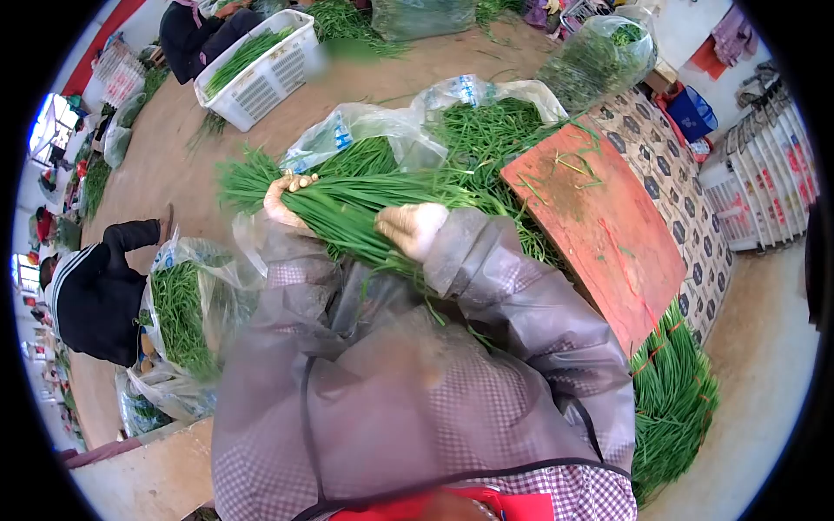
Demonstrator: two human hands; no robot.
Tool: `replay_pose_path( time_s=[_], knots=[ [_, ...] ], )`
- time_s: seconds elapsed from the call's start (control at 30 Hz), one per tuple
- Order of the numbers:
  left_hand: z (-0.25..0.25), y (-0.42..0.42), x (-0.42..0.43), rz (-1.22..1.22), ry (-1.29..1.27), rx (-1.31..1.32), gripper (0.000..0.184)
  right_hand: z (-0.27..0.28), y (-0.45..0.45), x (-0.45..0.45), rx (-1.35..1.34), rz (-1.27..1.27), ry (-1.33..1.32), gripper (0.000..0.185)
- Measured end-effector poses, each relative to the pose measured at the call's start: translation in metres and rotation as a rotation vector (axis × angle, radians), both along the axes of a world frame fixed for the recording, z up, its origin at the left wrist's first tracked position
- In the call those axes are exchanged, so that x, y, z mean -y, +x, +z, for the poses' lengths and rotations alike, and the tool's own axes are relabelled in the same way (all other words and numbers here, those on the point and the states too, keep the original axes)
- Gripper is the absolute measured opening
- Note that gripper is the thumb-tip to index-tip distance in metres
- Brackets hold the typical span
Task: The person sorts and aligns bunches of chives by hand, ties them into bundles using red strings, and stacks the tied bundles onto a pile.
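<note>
The bunch (356,204) of long green leaves lies across the middle of the frame, held in front of the person's body. The left hand (287,198) has its fingers curled over the bunch near its left end, where the tips fan out. The right hand (412,229) is bent over it farther right, its fingers folded against the stalks; how far they reach underneath cannot be seen.

The step in hand looks like gathering and straightening: most leaves run side by side, while a few stray below the right hand. Just beyond, above centre, an open bag (369,122) spreads around loose greens (491,130). At right stands the red desk (599,230) with scraps on top, and below it, lower right, a large neat pile (673,408).

The next move, as I judge it, calls for a firm left grip that does not crush the leaves, leaving the right fingers free to draw out strays and even the stalks. Loosening both hands together could let the bunch splay apart.
</note>
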State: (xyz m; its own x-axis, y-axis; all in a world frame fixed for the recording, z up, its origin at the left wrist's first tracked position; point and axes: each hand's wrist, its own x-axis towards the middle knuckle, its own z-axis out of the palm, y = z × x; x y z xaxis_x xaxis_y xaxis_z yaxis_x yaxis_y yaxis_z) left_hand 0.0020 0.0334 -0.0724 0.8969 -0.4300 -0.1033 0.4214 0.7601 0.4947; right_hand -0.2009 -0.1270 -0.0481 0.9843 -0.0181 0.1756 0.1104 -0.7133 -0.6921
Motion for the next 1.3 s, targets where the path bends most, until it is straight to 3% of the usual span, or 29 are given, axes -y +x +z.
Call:
replay_pose_path(
  time_s=[0.1,0.13,0.2,0.23,0.27,0.3,0.37,0.47,0.53,0.6,0.63,0.67,0.77,0.83,0.9,0.93,1.0,1.1,1.17,1.23,1.3],
  knots=[
    [-0.005,0.004,-0.009,0.040,0.019,-0.014,0.010,0.014,-0.031,0.007,0.069,0.149,0.203,0.022],
    [-0.008,0.005,-0.012,0.081,0.030,-0.029,0.009,-0.020,-0.045,0.023,0.365,0.163,0.045,0.021],
    [-0.018,0.015,-0.024,0.069,0.010,-0.055,0.009,-0.032,-0.086,0.056,-0.148,-0.293,0.539,0.022],
    [-0.024,0.020,-0.028,0.058,-0.013,-0.077,0.008,-0.065,-0.108,0.091,-0.017,-0.195,0.119,0.023],
    [-0.028,0.023,-0.028,0.093,-0.009,-0.072,0.008,-0.072,-0.131,0.105,-0.392,-0.330,0.136,0.025],
    [-0.030,0.026,-0.027,0.085,-0.009,-0.072,0.008,-0.070,-0.147,0.112,-0.514,-0.303,-0.053,0.026],
    [-0.029,0.025,-0.024,0.094,-0.011,-0.121,0.007,-0.078,-0.146,0.100,-0.439,-0.431,0.466,0.049],
    [-0.016,0.008,-0.006,0.122,0.013,-0.136,0.006,-0.037,-0.100,0.036,0.004,-0.424,0.615,0.057],
    [-0.015,0.007,-0.002,0.178,0.073,-0.142,0.006,-0.036,-0.083,0.014,0.012,-0.440,0.595,0.054],
    [-0.032,0.017,-0.012,0.162,0.062,-0.144,0.005,-0.056,-0.084,0.027,-0.096,-0.451,0.727,0.039],
    [-0.036,0.023,-0.016,0.147,0.048,-0.149,0.005,-0.116,-0.088,0.049,0.159,-0.507,0.565,0.026],
    [-0.031,0.020,-0.018,0.181,0.057,-0.154,0.004,-0.084,-0.093,0.051,0.230,-0.599,0.701,0.022],
    [-0.035,0.025,-0.025,0.231,0.113,-0.179,0.004,-0.066,-0.126,0.085,0.134,-0.840,1.160,0.024],
    [-0.029,0.020,-0.020,0.239,0.122,-0.173,0.005,-0.008,-0.118,0.071,0.052,-0.687,0.876,0.024],
    [-0.019,0.010,-0.011,0.263,0.121,-0.199,0.006,-0.003,-0.093,0.043,0.010,-0.465,0.563,0.035],
    [-0.019,0.009,-0.007,0.255,0.122,-0.196,0.006,0.007,-0.079,0.031,-0.070,-0.398,0.218,0.038],
    [-0.017,0.006,-0.003,0.227,0.099,-0.211,0.008,0.015,-0.048,0.010,-0.065,-0.321,-0.153,0.039],
    [-0.013,0.004,-0.003,0.224,0.097,-0.227,0.007,-0.010,-0.024,0.006,0.096,-0.324,-0.225,0.027],
    [-0.017,0.009,-0.014,0.204,0.119,-0.260,0.007,-0.011,-0.030,0.016,0.184,-0.404,0.435,0.021],
    [-0.026,0.016,-0.024,0.174,0.136,-0.292,0.008,0.003,-0.058,0.039,0.100,-0.432,0.981,0.021],
    [-0.046,0.024,-0.032,0.183,0.195,-0.298,0.010,-0.006,-0.090,0.072,0.150,-0.505,1.251,0.019]
  ],
)
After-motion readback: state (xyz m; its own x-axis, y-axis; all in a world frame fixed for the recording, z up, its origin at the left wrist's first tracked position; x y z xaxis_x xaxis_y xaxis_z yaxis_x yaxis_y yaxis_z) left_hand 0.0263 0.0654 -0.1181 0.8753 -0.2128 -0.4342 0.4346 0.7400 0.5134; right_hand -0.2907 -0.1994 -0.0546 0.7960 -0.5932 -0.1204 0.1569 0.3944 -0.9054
